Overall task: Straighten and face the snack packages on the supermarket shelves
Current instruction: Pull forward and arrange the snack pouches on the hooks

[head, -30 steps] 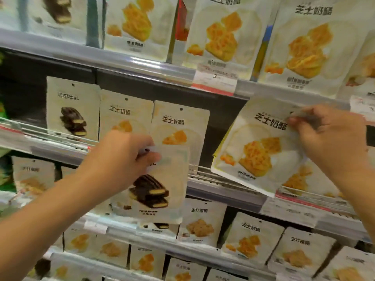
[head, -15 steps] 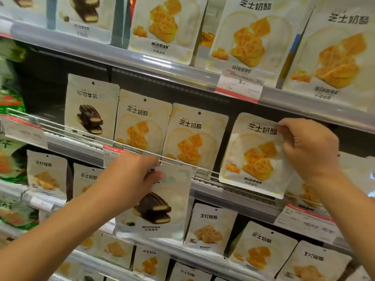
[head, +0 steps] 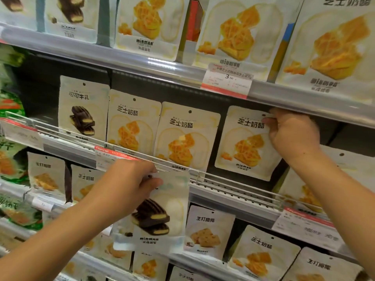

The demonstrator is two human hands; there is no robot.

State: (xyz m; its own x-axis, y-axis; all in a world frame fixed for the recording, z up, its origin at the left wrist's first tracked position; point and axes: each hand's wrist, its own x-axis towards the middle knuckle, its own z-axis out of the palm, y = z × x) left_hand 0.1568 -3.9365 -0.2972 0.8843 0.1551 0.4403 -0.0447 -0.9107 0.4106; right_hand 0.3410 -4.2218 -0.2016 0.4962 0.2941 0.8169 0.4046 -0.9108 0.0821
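Middle shelf (head: 233, 188) row partly faced: three packs upright behind wire rail. Right hand (head: 294, 136) pinches cheese pack (head: 243, 145) top corner, seating it at row's right end. Left hand (head: 129, 185) grips chocolate pack (head: 156, 216), off shelf, unplaced.

Tiered supermarket shelving, grey metal edges (head: 121, 55) catching pale overhead glare — dark back panel (head: 182, 92) behind. Thin white wire rail (head: 223, 179) along the middle shelf front. Red-and-white price tags (head: 227, 82) clipped to the strips — print mostly blurred.
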